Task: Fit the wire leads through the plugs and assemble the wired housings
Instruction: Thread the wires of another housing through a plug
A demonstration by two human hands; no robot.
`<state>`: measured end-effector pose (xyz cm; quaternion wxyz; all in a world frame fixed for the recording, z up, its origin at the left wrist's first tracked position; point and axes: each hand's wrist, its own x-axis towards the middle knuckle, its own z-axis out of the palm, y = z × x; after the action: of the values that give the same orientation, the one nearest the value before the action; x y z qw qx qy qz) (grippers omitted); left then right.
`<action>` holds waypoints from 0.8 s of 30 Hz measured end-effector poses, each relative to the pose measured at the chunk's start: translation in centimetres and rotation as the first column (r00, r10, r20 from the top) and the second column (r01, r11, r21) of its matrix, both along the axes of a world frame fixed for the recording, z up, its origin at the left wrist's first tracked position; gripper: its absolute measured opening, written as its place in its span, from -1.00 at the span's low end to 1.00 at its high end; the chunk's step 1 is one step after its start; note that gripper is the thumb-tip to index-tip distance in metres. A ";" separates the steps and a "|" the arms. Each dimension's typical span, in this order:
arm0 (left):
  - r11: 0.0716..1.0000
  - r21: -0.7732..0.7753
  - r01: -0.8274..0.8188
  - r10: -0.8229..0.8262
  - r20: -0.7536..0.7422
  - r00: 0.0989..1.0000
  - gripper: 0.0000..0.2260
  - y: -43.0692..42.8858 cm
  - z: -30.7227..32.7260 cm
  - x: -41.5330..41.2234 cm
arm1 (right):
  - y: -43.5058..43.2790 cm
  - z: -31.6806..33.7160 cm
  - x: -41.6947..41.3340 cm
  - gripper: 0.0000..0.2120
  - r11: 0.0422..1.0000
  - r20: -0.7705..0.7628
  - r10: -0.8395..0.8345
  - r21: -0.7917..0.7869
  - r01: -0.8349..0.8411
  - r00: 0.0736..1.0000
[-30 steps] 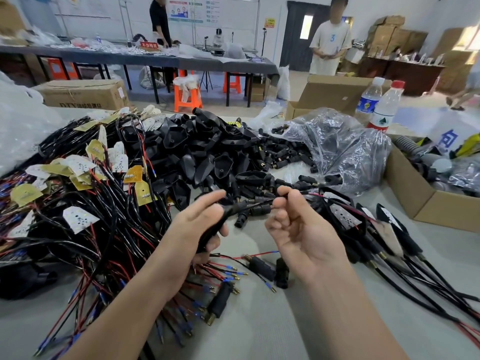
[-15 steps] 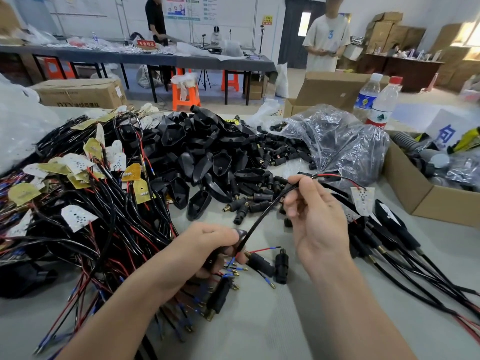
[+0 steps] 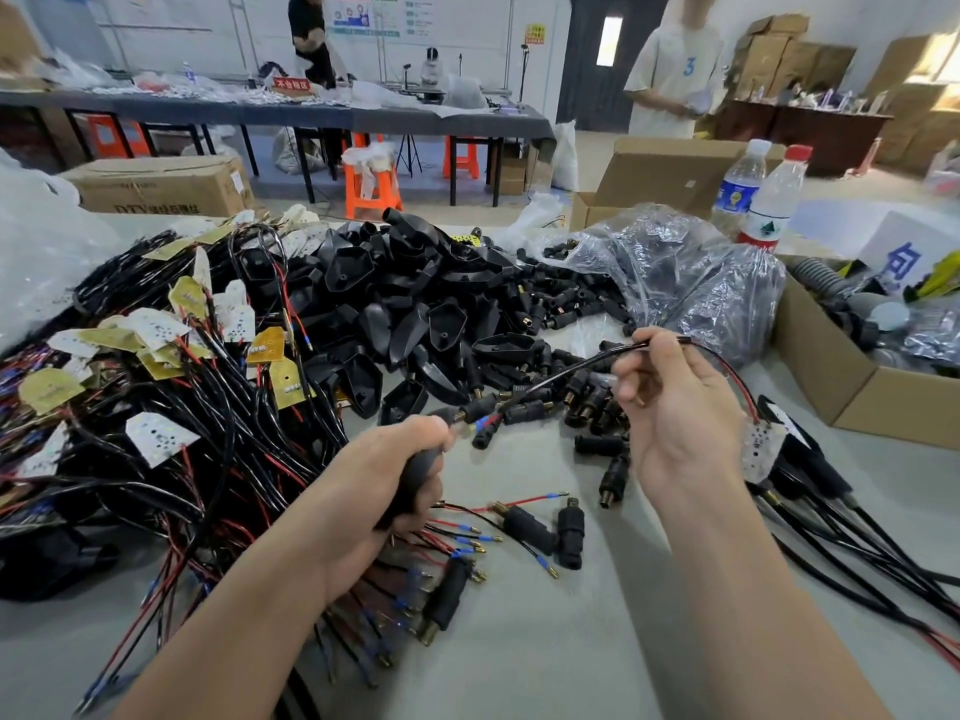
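Moved: my right hand draws the wire toward 3 o'clock.
Grip: my left hand wraps the plug.
Wire: light, floppy; I pinch its sheath, between my hands.

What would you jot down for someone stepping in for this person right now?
Left hand: grips a black plastic plug.
Right hand: pinches the black sheathed cable running from that plug; its red lead ends at a small white circuit board.
Stock: heap of black plastic housings and loose black cylindrical plugs mid-table; tangle of wired boards on the left.
Done: apparently assembled cables lie on the right.
Left: finish this cable, then work through the tangle.
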<state>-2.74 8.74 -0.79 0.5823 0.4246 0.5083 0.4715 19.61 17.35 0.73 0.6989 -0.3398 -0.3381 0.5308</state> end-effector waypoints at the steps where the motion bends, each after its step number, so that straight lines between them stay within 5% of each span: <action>1: 1.000 0.012 -0.016 0.015 0.040 0.999 -0.70 0.0 0.1 -0.1 | 0.0 -0.1 0.0 -0.78 1.000 -0.007 -0.002 -0.007 0.002 1.000; 4: 0.995 0.043 -0.093 0.084 0.173 0.981 -0.78 -0.1 0.2 0.0 | 0.0 -0.3 0.0 -0.77 1.000 0.000 -0.008 -0.016 0.008 1.000; 7: 0.978 0.068 -0.196 0.171 0.278 0.945 -0.63 -0.2 0.1 -0.1 | -0.1 -0.5 -0.3 -0.77 1.000 0.089 0.001 -0.005 0.000 0.996; 14: 0.972 0.147 -0.182 0.174 0.067 0.983 -0.89 -0.1 -0.9 0.6 | -0.8 -1.5 -2.9 -0.73 0.988 0.407 0.087 0.085 -0.132 0.909; 21: 0.990 0.128 -0.063 0.065 -0.018 0.998 -0.78 -0.2 -1.1 1.5 | -1.8 -2.8 -4.7 -0.66 0.948 0.684 0.210 0.031 -0.316 0.698; 24: 0.990 0.126 -0.066 0.071 -0.031 0.997 -0.91 -0.2 -0.9 1.8 | -2.6 -3.3 -5.5 -0.58 0.937 0.801 0.187 0.028 -0.347 0.569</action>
<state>-0.94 8.55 -1.74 0.5292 0.4506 0.5023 0.5144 14.07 14.74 -2.52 0.4178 -0.4174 -0.7046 0.3933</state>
